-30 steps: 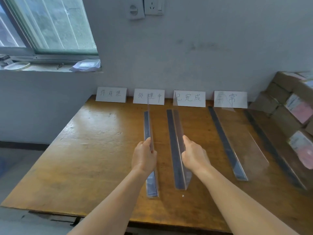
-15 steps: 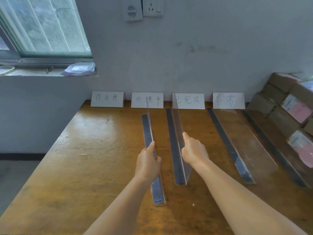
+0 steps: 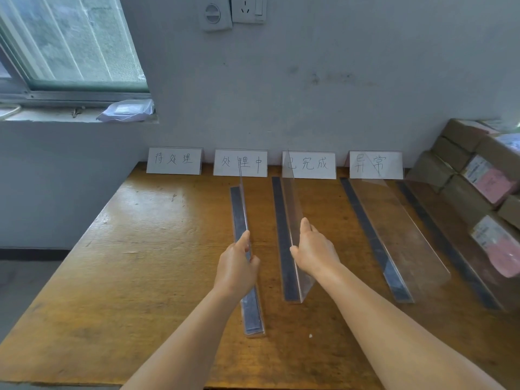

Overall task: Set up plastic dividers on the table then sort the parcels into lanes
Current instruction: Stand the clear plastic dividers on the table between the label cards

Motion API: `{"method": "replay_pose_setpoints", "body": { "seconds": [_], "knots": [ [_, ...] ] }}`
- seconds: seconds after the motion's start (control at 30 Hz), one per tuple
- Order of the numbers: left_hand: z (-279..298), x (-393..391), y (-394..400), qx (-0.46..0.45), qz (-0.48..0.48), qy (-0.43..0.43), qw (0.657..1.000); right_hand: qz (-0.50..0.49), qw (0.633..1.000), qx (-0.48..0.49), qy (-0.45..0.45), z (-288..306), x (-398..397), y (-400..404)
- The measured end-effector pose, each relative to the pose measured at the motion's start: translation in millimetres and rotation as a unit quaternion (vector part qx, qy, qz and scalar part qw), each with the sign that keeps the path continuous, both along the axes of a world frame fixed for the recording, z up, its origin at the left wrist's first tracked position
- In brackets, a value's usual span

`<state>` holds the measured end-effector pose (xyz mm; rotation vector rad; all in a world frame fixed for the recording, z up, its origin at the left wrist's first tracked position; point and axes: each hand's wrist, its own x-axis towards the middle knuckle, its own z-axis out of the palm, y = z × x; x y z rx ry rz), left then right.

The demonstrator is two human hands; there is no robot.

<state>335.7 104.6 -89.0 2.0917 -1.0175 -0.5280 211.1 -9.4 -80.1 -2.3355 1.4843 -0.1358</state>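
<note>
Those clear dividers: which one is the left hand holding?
The leftmost divider, standing below the second label card. The left hand pinches its upright sheet; the right hand holds its neighbour.

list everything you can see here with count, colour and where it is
plastic dividers: four, clear with dark base strips, standing lengthwise on the table
label cards: four, white with handwriting, along the table's far edge at the wall
parcels: several, brown with pink and white labels, stacked at the table's right end
table: one, brown wood
window: one, upper left
plastic bag: one, pale, on the window sill
wall socket: one, white, above the cards
left hand: grips the leftmost divider
right hand: holds the second divider
</note>
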Motion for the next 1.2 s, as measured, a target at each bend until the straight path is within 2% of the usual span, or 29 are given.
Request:
{"method": "replay_pose_setpoints", "body": {
  "seconds": [0.37,0.57,0.93,1.07,1.2],
  "knots": [
    [0.9,0.1,2.1,-0.002,-0.008,0.025,1.0,0.015,0.999,-0.018,-0.035,-5.3,-3.6,0.9],
    [6.1,-0.5,6.3,0.013,-0.005,0.102,0.995,0.065,0.991,-0.07,-0.093,5.1,-0.8,11.7],
    [8.8,-2.3,9.4,-0.013,0.01,0.169,0.985,0.148,0.982,-0.023,-0.116,5.2,20.4,39.1],
    [12.8,-0.8,11.1,0.0,0.021,0.154,0.988,0.158,0.982,0.008,-0.104,0.6,23.4,42.0],
    [15.3,2.2,10.6,0.019,0.044,0.076,0.996,0.16,0.982,0.026,-0.102,-1.1,27.4,44.2]
  ]
}}
